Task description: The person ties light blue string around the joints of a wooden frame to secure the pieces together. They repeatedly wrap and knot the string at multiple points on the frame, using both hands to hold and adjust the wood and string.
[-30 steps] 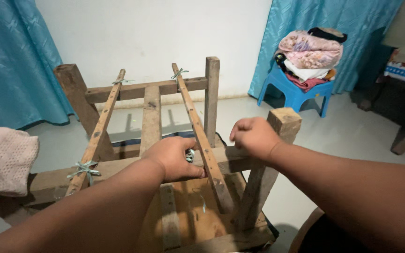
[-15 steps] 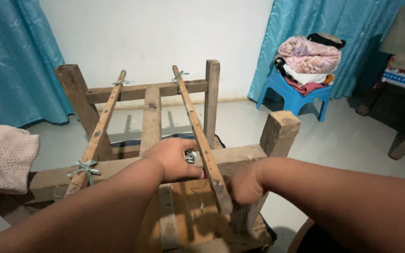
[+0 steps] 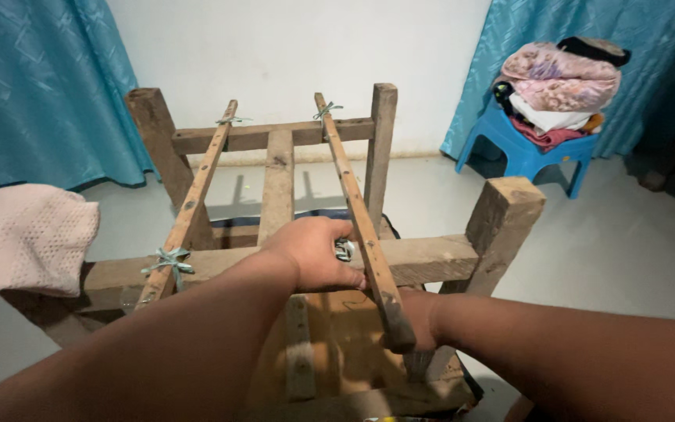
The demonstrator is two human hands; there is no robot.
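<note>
At the far left a blue curtain (image 3: 33, 86) hangs by the white wall, and below it a pale knitted cloth (image 3: 25, 234) drapes over the near left end of a rough wooden frame (image 3: 431, 262). The frame stands on the floor (image 3: 626, 250) with four thick posts and crossbeams. Two thin slats run from the far beam toward the viewer: the left slat (image 3: 193, 203) is tied to the near beam with green string (image 3: 167, 260), and the right slat (image 3: 357, 211) is tied with string at its far end.

The left hand (image 3: 314, 254) lies on the near beam between the two slats, its grip curled around a small metal piece (image 3: 344, 250) that sits just beside the right slat; only a sliver of it shows past the fingers, so what it is cannot be told. The right hand (image 3: 419, 320) reaches lower, under the near end of the right slat, next to the near right post; the slat hides its fingers, so whether its grip is spread or pressed together cannot be told.

Farther right, a blue plastic stool (image 3: 529, 152) carries a pile of folded clothes (image 3: 560, 90) in front of a second blue curtain (image 3: 650, 47).
</note>
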